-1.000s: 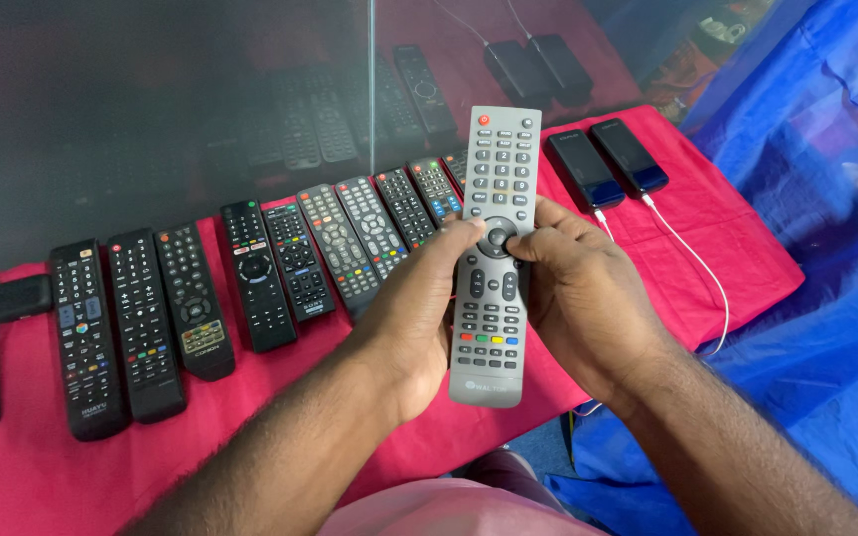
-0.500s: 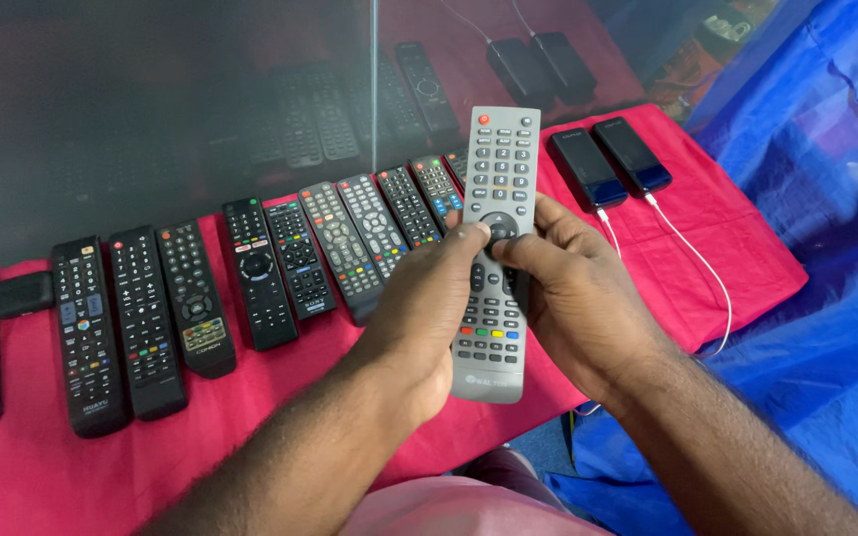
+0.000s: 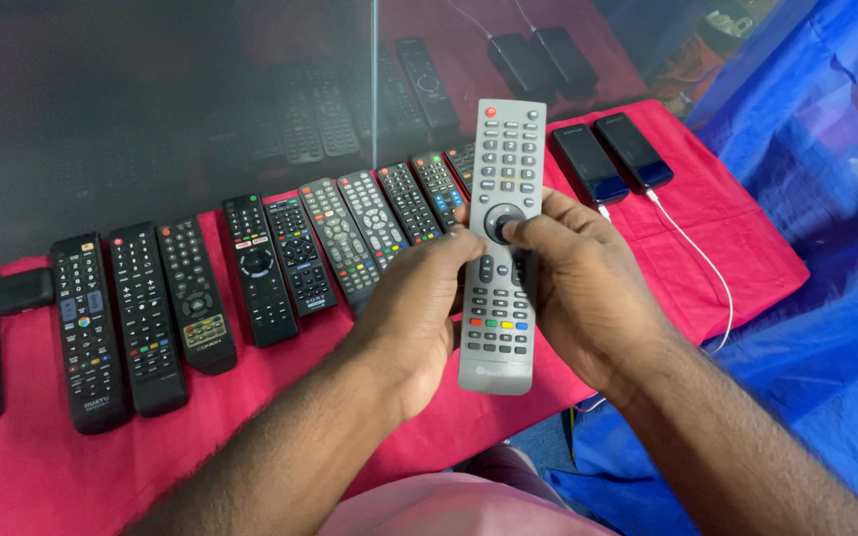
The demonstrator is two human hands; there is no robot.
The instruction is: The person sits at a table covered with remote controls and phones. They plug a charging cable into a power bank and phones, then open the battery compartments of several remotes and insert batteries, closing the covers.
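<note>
I hold a long grey remote control [image 3: 501, 169] upright in front of me, above a red cloth [image 3: 280, 397]. My left hand [image 3: 411, 318] grips its left edge at mid-length. On the other side, my right hand [image 3: 580, 283] wraps the right edge, thumb resting on the round black pad near the middle. Coloured buttons show on the remote's lower part.
A row of several black remotes [image 3: 191, 298] lies on the red cloth along a dark glossy panel [image 3: 151, 109] that mirrors them. Two dark phones [image 3: 608, 159] with white cables [image 3: 702, 268] lie at the right. Blue tarpaulin [image 3: 826, 248] hangs beyond the table's right edge.
The remote and both hands have shifted slightly lower and closer in view. My right thumb has settled onto the round pad.
</note>
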